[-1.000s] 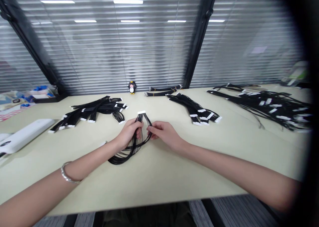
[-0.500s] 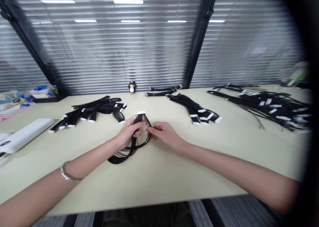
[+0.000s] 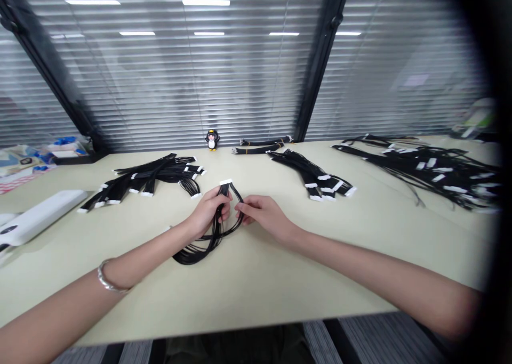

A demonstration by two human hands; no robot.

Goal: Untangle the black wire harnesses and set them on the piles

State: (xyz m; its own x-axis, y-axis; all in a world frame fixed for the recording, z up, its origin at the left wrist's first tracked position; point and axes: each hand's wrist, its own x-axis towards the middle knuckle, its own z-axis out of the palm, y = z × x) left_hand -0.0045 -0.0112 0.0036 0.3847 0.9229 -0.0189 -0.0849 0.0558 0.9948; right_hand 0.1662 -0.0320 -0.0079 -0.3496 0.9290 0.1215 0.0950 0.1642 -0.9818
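Observation:
A looped black wire bundle (image 3: 196, 253) hangs from my hands at the middle of the pale table. Its white connector (image 3: 226, 182) points up, just above my fingers. My left hand (image 3: 210, 208) is closed round the main wires below that connector. To the right, a thinner group of wires is set apart from the rest, and my right hand (image 3: 260, 212) pinches it between thumb and fingers. The far end of the bundle is partly hidden behind my left wrist.
Black cable piles lie at left (image 3: 154, 175), right of centre (image 3: 312, 175) and far right (image 3: 432, 172). Two tied bundles (image 3: 258, 150) and a penguin figure (image 3: 212, 140) stand at the back of the table (image 3: 248, 310). A white device (image 3: 44, 215) lies left.
The fingers of my left hand have shifted slightly on the wires. The white connector has moved very slightly left and down; my right hand keeps its pinch.

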